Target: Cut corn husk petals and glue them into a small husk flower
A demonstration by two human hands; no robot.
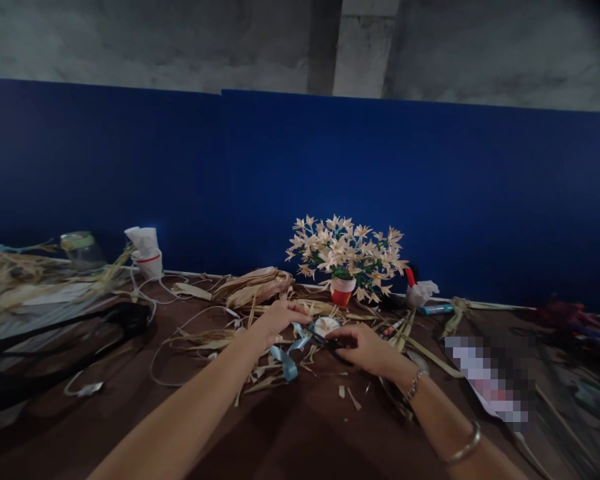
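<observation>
- where is the ribbon (286, 365)?
- at the left hand (283, 317), over the middle of the surface (280, 440); that grip looks pinched on its upper end, and the pale blue tail curls below.
- and the right hand (367, 350)?
- its grip is clamped on the dark scissors (341, 355), whose blades point toward the ribbon (a white round thing (326, 325) sits just beyond them).
- what stands behind?
- a red cup (343, 292) with pale flowers (336, 252), near a blue panel (305, 167); dry husks (255, 287) lie to its left, small scraps (341, 392) nearer.
</observation>
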